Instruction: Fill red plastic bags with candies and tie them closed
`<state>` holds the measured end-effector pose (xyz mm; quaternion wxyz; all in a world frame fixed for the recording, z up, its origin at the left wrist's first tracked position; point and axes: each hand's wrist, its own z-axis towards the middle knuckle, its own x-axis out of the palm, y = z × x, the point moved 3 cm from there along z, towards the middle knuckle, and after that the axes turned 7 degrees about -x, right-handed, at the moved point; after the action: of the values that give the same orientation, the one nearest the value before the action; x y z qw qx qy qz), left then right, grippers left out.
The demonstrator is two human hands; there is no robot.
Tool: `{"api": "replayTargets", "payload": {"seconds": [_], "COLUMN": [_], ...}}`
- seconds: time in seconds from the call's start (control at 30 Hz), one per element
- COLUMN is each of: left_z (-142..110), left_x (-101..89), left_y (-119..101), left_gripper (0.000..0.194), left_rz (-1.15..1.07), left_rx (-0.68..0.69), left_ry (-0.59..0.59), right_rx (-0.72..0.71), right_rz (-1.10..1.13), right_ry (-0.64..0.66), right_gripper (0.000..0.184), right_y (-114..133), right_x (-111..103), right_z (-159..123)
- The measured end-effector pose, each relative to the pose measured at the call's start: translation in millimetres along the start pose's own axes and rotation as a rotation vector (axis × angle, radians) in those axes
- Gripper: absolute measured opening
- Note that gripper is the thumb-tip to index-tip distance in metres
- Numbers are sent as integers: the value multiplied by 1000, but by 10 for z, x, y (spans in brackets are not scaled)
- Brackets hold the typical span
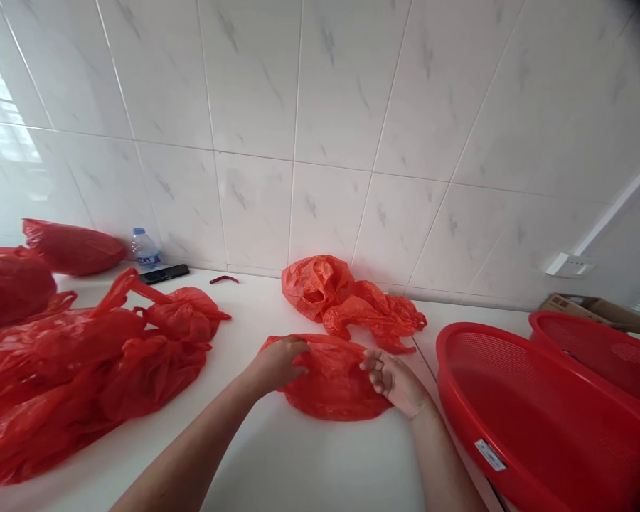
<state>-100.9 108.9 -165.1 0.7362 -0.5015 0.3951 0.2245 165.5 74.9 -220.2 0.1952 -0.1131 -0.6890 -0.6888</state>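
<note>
The red bag (333,387) lies on the counter (320,466). At its ten o'clock the left hand (284,361) curves, thumb and fingers parted; at two, the right hand (392,379) curls by the rim (344,343) (I cannot tell if pinching). Even tension should prevent tearing.

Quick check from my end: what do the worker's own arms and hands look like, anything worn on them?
The left hand and right hand are ungloved. Left forearm and right forearm are bare, with no sleeve in view. I see no watch, bracelet, cable or marking; small rings are hard to rule out.
</note>
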Motion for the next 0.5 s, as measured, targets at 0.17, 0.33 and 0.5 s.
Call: {"api": "replayTargets", "payload": {"seconds": [0.17,0.33,0.5], "left_z": [-152,-249,-520], "left_x": [12,137,142], "left_y": [-169,-165,-398], "left_gripper": [22,56,30], "left_rz": [104,191,234], "left_rx": [150,71,343], "left_ry": [-38,-3,-303], "right_rx": [-251,-328,-368], "right_rz": [175,53,-162], "right_ry": [-290,-408,-522], "right_gripper": [31,35,43], "right_y": [87,75,61], "right_x": [-198,-294,-309], "right_z": [46,74,72]}}
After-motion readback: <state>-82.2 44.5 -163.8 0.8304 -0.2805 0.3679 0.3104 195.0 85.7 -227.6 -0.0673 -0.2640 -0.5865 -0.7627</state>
